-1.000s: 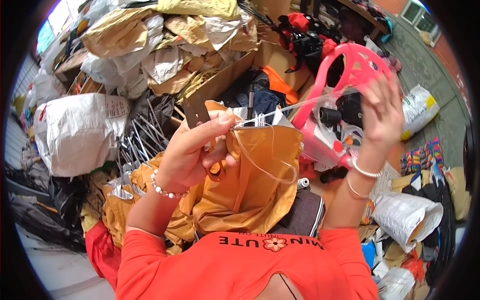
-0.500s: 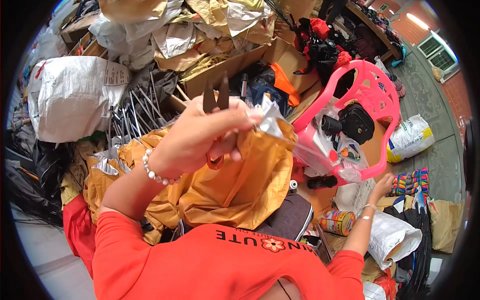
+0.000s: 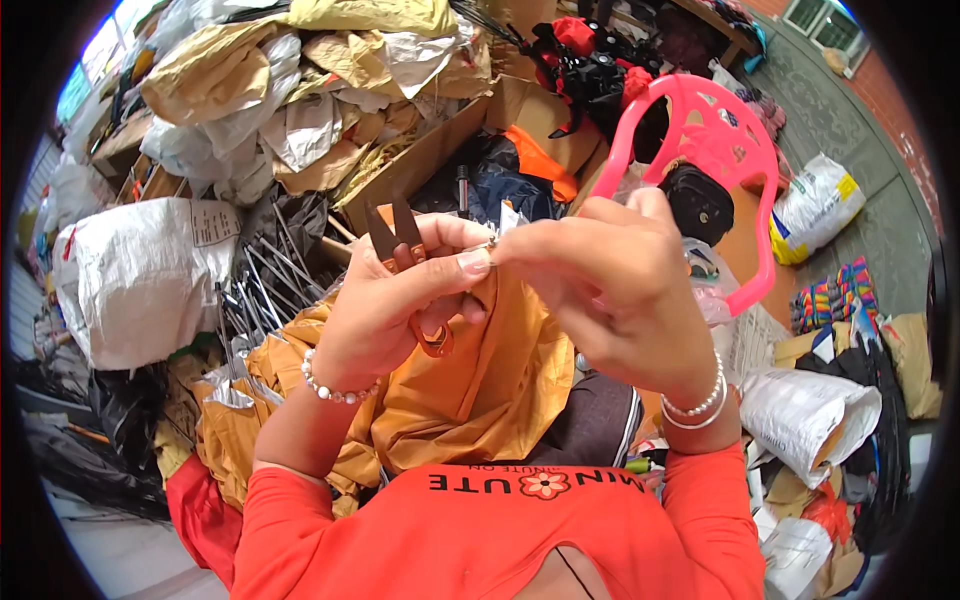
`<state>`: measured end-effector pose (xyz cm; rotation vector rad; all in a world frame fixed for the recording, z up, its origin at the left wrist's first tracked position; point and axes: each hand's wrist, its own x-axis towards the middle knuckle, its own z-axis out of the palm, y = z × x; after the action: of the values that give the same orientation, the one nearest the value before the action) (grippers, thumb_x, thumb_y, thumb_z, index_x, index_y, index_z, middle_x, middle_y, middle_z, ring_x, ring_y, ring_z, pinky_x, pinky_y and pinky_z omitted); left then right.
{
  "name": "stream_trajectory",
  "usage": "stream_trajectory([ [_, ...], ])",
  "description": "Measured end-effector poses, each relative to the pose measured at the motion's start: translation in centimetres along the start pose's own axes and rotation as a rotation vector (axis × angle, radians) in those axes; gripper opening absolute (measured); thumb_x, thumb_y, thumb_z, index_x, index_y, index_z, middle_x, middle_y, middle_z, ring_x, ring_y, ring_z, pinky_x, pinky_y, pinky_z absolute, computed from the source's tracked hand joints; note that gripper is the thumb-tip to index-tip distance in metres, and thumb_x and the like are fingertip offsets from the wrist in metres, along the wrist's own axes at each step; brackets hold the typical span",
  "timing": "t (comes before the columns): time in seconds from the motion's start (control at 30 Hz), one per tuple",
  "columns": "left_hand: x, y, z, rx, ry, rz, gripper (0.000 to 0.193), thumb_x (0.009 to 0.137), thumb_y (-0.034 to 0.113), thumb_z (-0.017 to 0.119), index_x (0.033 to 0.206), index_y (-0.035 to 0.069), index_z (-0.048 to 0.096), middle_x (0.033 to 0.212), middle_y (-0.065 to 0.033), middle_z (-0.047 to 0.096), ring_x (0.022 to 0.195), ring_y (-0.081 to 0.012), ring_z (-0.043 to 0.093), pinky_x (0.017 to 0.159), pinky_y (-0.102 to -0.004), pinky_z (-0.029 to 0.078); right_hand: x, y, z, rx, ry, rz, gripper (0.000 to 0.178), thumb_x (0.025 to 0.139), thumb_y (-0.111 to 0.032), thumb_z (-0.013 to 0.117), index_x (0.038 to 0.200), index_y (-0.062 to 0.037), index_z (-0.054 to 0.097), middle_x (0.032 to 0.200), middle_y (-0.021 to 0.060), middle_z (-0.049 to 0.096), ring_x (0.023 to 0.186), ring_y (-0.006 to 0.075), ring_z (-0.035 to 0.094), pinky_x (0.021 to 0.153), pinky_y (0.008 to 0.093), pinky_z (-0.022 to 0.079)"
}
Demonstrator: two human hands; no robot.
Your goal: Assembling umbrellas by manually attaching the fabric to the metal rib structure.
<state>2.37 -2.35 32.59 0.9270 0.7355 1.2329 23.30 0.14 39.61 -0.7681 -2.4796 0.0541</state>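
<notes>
My left hand (image 3: 395,300) is closed, with a pair of scissors (image 3: 397,235) tucked in the palm, dark blades pointing up and orange handle below. Its thumb and forefinger also pinch a gathered edge of orange fabric with a silvery underside. The orange fabric (image 3: 440,400) hangs from there over my lap. Close against those fingertips, my right hand (image 3: 620,280) is closed in a pinch at a tiny piece on the fabric's edge. What exactly the right fingertips hold is too small to make out.
Behind the right hand stands a pink plastic chair (image 3: 768,230) with a black pouch (image 3: 697,203) on it. Thin metal rods (image 3: 270,275) and a stuffed white sack (image 3: 140,280) lie left. Ahead are a cardboard box (image 3: 400,155) and piled cloth (image 3: 210,80). Another white sack (image 3: 810,410) lies right.
My right hand has come up from the lower right to meet the left fingertips. The left hand has shifted slightly, still holding scissors and fabric. The view has turned somewhat.
</notes>
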Motion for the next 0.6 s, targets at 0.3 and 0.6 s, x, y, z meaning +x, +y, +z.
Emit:
stream_trajectory([
  [0.3, 0.6, -0.4, -0.2, 0.009, 0.035, 0.025, 0.016, 0.095, 0.006, 0.062, 0.108, -0.004, 0.064, 0.072, 0.0008, 0.059, 0.047, -0.0005, 0.045, 0.055, -0.017, 0.053, -0.6, 1.6, 2.5, 0.05, 0.163, 0.071, 0.013, 0.084, -0.01, 0.074, 0.096, -0.0133, 0.077, 0.062, -0.0009, 0.06, 0.054, 0.0133, 0.044, 0.065, 0.0317, 0.027],
  [0.6, 0.5, -0.6, -0.8, -0.03, 0.03, 0.037, 0.018, 0.095, 0.006, 0.063, 0.109, -0.004, 0.064, 0.076, -0.002, 0.064, 0.049, -0.0017, 0.052, 0.05, -0.0149, 0.047, -0.4, 1.7, 3.4, 0.075, 0.175, 0.074, 0.013, 0.083, -0.008, 0.073, 0.096, -0.0119, 0.076, 0.064, 0.0002, 0.061, 0.055, 0.0141, 0.045, 0.066, 0.0323, 0.028],
])
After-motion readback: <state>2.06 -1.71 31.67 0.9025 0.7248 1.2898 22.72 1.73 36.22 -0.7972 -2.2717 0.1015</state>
